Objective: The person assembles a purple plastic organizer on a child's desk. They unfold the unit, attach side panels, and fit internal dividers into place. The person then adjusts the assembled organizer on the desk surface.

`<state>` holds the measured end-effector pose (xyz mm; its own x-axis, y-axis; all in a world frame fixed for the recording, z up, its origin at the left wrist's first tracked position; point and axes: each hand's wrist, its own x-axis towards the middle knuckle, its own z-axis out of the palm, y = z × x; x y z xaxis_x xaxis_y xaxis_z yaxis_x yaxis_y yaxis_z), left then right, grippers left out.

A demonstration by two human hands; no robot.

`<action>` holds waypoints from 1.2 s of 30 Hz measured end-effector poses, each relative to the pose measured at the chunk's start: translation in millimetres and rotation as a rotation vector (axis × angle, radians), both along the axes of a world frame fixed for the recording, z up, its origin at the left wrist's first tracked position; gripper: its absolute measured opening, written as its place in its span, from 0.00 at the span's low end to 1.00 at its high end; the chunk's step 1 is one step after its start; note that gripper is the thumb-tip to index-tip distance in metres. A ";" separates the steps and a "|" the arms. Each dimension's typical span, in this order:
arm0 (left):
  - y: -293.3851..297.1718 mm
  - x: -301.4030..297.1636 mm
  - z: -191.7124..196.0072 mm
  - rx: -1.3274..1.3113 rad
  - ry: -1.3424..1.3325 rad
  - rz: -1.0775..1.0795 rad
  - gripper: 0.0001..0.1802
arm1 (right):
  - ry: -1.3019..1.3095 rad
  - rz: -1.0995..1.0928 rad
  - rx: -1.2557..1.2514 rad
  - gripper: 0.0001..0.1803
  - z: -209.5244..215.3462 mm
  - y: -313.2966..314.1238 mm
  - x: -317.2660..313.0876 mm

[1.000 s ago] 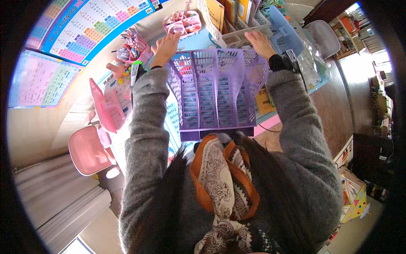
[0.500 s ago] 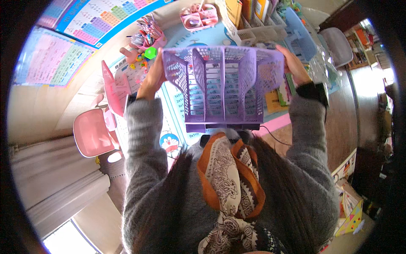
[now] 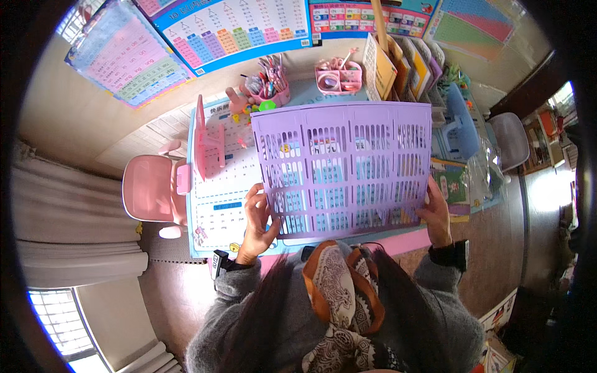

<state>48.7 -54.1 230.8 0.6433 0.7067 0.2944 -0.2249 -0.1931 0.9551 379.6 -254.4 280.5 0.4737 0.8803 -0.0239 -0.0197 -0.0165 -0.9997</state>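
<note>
Both hands hold up a purple plastic desk organizer (image 3: 349,158) with slotted panels, its flat lattice side turned toward me. My left hand (image 3: 257,222) grips the lower left edge, thumb on the near face. On the opposite side my right hand (image 3: 436,215) closes round the lower right edge. Through the slots the printed desk mat (image 3: 219,186) shows in strips. The organizer's compartments are hidden behind the panel.
A pink pen holder (image 3: 273,93) and a pink sectioned caddy (image 3: 339,78) stand at the desk's back. Upright books and files (image 3: 398,68) and a blue rack (image 3: 460,121) are at back right. A pink bookstand (image 3: 202,140) and pink chair (image 3: 152,186) are at left.
The organizer has turned from showing its open compartments to showing its flat slotted side. Both hands have moved down its sides and nearer to me. The view has shifted, showing more wall.
</note>
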 end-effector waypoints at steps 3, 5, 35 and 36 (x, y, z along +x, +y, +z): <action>-4.7 -0.3 -10.8 0.163 0.029 0.031 0.44 | 0.005 -0.016 0.070 0.41 -39.5 -6.7 7.8; -5.9 0.8 -15.6 -0.010 -0.018 0.056 0.44 | 0.001 -0.051 0.161 0.40 -70.5 -8.7 9.7; 85.0 46.7 -110.0 -0.119 0.188 0.025 0.52 | -1.385 0.266 0.224 0.32 -51.5 172.6 -93.6; 82.4 47.0 -117.4 -0.118 0.140 0.017 0.52 | -1.390 0.315 0.220 0.32 -51.1 186.6 -101.4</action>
<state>95.8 28.2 113.4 0.6598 0.7423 0.1167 -0.0856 -0.0800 0.9931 278.2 -67.7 229.3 -0.2111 0.8756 0.4344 0.9293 0.3175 -0.1885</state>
